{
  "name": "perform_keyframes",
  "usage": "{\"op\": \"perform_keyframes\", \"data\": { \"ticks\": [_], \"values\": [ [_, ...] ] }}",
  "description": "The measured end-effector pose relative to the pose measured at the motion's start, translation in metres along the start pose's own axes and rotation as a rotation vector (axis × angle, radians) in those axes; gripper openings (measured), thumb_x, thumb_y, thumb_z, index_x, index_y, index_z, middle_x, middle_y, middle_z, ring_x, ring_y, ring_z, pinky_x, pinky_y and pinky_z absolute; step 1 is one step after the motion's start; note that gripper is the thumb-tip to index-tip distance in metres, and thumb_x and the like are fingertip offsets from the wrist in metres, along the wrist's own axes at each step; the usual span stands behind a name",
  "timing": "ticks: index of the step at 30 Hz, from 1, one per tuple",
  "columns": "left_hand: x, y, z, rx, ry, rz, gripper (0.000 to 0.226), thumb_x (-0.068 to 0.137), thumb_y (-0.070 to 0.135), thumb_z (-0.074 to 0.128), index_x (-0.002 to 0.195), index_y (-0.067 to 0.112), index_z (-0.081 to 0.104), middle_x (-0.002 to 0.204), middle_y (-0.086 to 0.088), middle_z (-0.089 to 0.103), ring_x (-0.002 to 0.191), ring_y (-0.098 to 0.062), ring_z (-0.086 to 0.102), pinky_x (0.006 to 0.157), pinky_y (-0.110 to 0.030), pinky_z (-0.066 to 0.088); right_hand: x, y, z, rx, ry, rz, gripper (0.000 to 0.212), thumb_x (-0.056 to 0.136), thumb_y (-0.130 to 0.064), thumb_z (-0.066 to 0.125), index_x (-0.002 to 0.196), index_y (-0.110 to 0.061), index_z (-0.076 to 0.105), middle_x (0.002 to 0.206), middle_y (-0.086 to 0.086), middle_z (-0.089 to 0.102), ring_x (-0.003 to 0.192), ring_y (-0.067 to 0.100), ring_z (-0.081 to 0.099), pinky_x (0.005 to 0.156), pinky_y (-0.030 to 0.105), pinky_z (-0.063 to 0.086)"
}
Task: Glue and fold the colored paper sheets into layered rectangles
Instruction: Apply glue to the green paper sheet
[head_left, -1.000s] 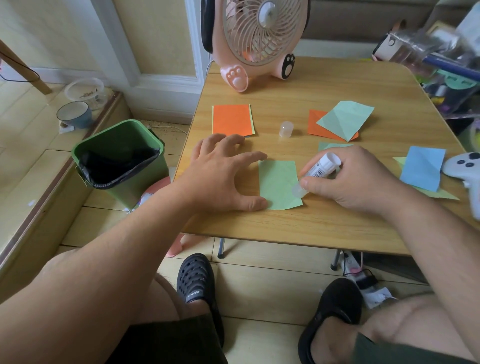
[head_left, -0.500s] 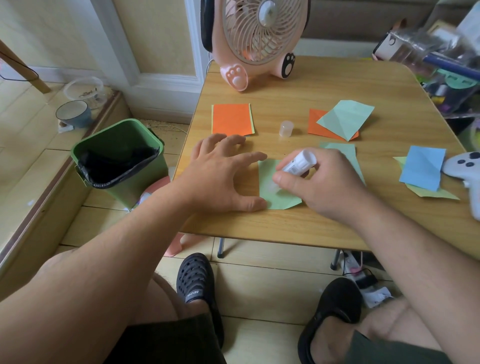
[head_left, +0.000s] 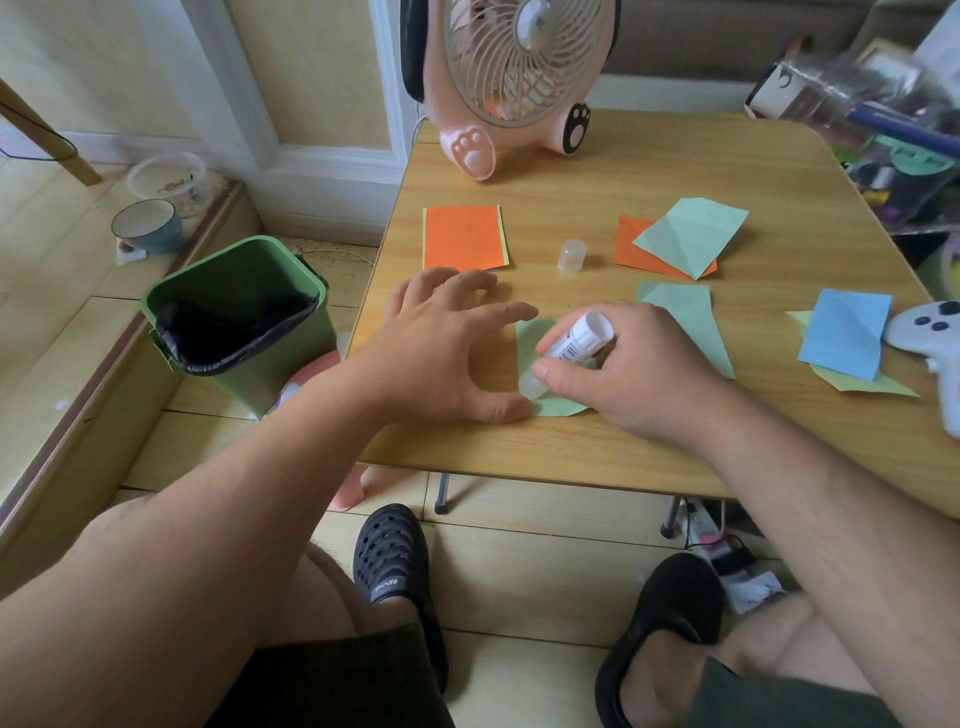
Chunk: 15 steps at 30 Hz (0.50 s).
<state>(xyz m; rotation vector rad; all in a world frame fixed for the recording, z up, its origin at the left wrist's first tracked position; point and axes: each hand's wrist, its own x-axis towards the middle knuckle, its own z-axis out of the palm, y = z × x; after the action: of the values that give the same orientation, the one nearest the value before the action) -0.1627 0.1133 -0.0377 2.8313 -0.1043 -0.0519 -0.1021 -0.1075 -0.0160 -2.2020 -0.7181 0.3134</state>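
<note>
At centre frame, the right hand (head_left: 631, 371) gripped one white glue stick (head_left: 569, 345) on one pale green paper sheet (head_left: 553, 400); the left hand (head_left: 441, 353), fingers spread, pressed the wooden surface (head_left: 675, 171) beside it.

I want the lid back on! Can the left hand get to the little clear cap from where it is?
Probably yes. The left hand lies open on the table, and the clear cap stands just beyond its fingertips with only bare wood between them. The right hand holds the glue stick.

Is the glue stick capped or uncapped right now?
Uncapped: its clear cap stands apart on the table while the right hand holds the glue stick.
</note>
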Motion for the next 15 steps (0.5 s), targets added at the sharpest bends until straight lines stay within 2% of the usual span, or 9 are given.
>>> {"op": "perform_keyframes", "data": {
  "ticks": [3,9,13,15],
  "values": [
    [0.000,0.000,-0.001,0.000,-0.014,-0.009,0.099,0.058,0.096,0.051,0.149,0.060,0.032,0.164,0.009,0.024,0.152,-0.025,0.008,0.122,-0.056,0.010,-0.001,0.003,-0.006,-0.004,-0.016,0.020,0.010,0.082,-0.038,0.082,0.084,-0.031,0.075,0.081,-0.019,0.071,0.063,0.008,0.059,0.063,0.027,0.050],
    [0.000,0.002,-0.003,-0.013,-0.033,-0.017,0.100,0.057,0.095,0.051,0.149,0.060,0.031,0.164,0.010,0.022,0.152,-0.023,0.007,0.122,-0.054,0.009,-0.005,0.010,-0.018,-0.012,-0.017,0.057,0.010,0.080,-0.037,0.082,0.083,-0.031,0.076,0.080,-0.013,0.072,0.073,0.022,0.064,0.066,0.035,0.054],
    [0.000,0.002,-0.003,-0.015,-0.030,-0.011,0.099,0.059,0.094,0.053,0.149,0.060,0.032,0.164,0.010,0.023,0.152,-0.023,0.007,0.122,-0.054,0.010,-0.006,0.013,-0.026,-0.029,-0.015,0.070,0.007,0.080,-0.034,0.082,0.082,-0.032,0.075,0.083,-0.018,0.071,0.074,0.020,0.064,0.066,0.030,0.052],
    [0.000,0.002,-0.003,-0.018,-0.030,-0.009,0.099,0.059,0.094,0.053,0.149,0.060,0.032,0.164,0.010,0.024,0.152,-0.024,0.008,0.122,-0.055,0.010,-0.007,0.015,-0.030,-0.038,-0.018,0.074,0.008,0.080,-0.035,0.083,0.082,-0.033,0.075,0.084,-0.016,0.072,0.078,0.020,0.066,0.073,0.034,0.055]
  ]
}}
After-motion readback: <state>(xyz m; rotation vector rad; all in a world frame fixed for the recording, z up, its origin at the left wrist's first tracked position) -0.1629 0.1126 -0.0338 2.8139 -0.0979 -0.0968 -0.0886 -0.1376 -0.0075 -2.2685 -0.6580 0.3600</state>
